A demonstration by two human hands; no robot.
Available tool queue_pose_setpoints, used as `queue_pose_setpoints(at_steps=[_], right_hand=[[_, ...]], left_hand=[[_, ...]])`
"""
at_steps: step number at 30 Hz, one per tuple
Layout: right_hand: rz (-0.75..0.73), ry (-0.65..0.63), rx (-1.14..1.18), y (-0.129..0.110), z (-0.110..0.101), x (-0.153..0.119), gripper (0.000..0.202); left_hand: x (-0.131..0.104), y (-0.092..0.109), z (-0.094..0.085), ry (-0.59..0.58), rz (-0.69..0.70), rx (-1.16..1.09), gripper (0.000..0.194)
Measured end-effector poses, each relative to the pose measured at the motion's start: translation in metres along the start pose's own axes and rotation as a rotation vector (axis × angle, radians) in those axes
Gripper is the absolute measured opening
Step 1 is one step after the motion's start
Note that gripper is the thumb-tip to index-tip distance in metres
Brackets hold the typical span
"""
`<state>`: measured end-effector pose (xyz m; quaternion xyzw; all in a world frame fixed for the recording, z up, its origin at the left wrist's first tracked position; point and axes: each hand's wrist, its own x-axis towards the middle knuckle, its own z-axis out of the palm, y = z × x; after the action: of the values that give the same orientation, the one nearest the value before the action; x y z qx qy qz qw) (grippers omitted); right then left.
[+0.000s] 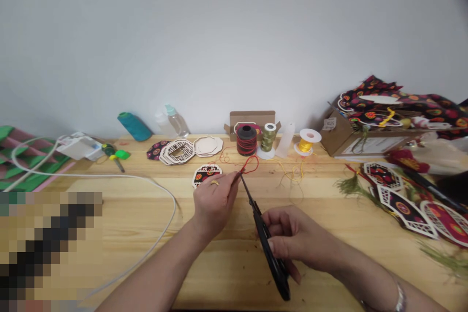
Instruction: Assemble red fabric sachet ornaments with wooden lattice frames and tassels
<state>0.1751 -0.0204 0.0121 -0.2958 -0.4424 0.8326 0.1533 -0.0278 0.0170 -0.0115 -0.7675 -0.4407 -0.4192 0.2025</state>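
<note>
Near the middle of the wooden table, my left hand [215, 202] is closed in a pinch on a red cord [251, 163], whose loop sticks out past the fingertips. My right hand [292, 236] is wrapped round the handles of black scissors [268, 248]. The scissor blades point up and left, and their tips meet the cord right beside my left fingertips. Just behind my left hand lies a patterned ornament [206, 173] with a pale lattice frame, partly covered by that hand.
Behind the hands stand a dark red thread spool [246, 141], a green spool [268, 138] and a yellow spool [305, 145]. Lattice frames [178, 151] lie back left. A cardboard box [340, 139] and ornaments [405, 209] occupy the right. A white cable [171, 200] curves across the left.
</note>
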Motion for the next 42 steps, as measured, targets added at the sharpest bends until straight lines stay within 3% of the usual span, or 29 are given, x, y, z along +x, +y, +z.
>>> queue_pose_setpoints(at_steps=[7, 19, 42], right_hand=[[-0.010, 0.005, 0.019, 0.0006, -0.0007, 0.0015, 0.032], [0.010, 0.036, 0.068, 0.0033, -0.0016, 0.0030, 0.035], [-0.007, -0.059, 0.112, 0.0059, -0.0028, 0.0000, 0.036]], left_hand=[[-0.0001, 0.0001, 0.0003, 0.017, 0.111, 0.072, 0.017], [-0.0003, 0.0003, -0.0004, 0.002, 0.092, 0.061, 0.018], [-0.0024, -0.0039, 0.0025, 0.034, 0.072, 0.053, 0.019]])
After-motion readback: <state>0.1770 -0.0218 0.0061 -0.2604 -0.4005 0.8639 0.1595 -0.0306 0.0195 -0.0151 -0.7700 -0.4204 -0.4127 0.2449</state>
